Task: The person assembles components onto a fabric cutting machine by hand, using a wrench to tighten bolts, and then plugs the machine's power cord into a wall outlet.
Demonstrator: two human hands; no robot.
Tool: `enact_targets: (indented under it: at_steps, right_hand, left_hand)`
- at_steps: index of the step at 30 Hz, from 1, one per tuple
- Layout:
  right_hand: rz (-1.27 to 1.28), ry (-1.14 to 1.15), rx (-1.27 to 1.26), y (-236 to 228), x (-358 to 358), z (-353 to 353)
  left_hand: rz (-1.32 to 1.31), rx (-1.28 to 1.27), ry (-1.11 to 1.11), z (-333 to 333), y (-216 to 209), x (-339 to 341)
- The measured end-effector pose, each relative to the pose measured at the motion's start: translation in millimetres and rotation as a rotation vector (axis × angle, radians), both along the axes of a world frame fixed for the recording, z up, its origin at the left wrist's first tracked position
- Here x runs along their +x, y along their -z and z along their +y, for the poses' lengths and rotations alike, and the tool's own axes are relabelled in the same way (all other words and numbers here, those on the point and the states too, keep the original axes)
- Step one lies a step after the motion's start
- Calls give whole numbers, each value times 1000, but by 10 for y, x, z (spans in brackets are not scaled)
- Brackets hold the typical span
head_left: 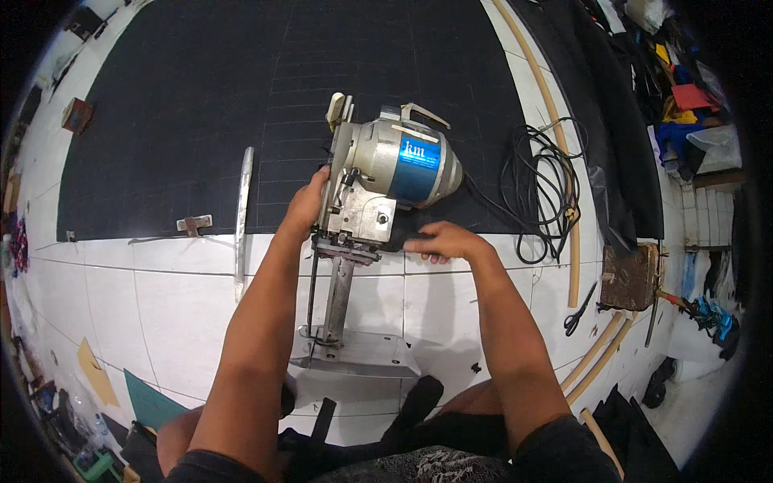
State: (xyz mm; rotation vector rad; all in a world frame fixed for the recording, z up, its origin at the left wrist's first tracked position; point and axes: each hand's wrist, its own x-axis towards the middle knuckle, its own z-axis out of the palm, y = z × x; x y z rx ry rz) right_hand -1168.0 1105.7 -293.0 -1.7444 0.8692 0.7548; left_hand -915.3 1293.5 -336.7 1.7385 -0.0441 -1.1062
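Note:
A straight-knife cloth cutting machine (366, 165) stands in front of me, with a silver motor housing and a blue band round it. Its upright post ends in a flat metal base plate (362, 361) on the white tiles. My left hand (309, 203) grips the machine's left side, its fingertips partly hidden behind the metal. On the right, my right hand (447, 241) is closed round the machine's black handle (400, 235). Beyond the machine lies a wide black cloth (193, 105) marked with pale lines, its near edge running behind both hands.
A coiled black cable (547, 189) leads off the motor to the right. Left of the machine lies a long metal bar (243, 217), with a metal clamp (194, 224) at the cloth edge. Scissors (580, 310), a brown block (630, 278) and wooden strips (594, 354) lie to the right.

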Motion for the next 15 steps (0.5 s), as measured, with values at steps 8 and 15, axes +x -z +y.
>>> enact_targets:
  at_steps: [8,15]
  right_hand:
    - [-240,-298,-434,-121,57,289]
    - [-517,344,-650,-1016,248,-312]
  left_hand:
    - [143,-102,-5,-14,-125,33]
    - [158,-110,-60,-26,-163,-31]
